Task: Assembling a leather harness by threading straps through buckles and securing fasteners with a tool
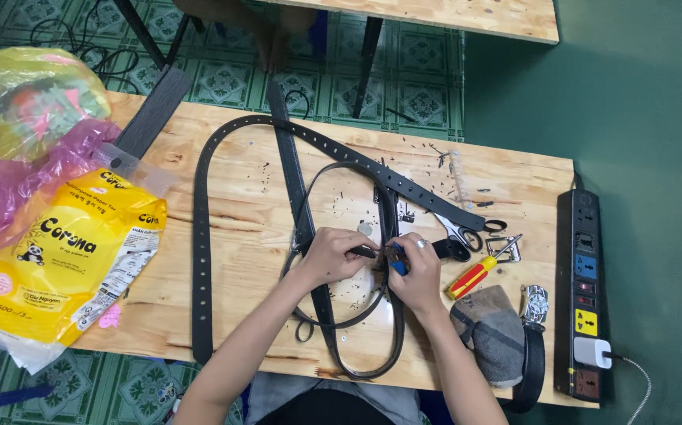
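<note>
Several black leather belts (202, 236) lie looped across a light wooden table (239, 220). My left hand (329, 256) pinches a dark belt strap near the table's middle. My right hand (416, 271), a ring on one finger, grips a small blue-handled tool (397, 264) pressed against that same strap. The two hands nearly touch. The tool's tip is hidden between my fingers. Tiny black leather scraps are scattered around the hands.
A red and yellow screwdriver (471, 277), scissors (467, 232), a metal buckle (506, 248), a grey sock-like cloth (492, 330) and a wristwatch (534, 303) lie at the right. A black power strip (583, 291) lines the right edge. Yellow and pink plastic bags (66, 252) fill the left.
</note>
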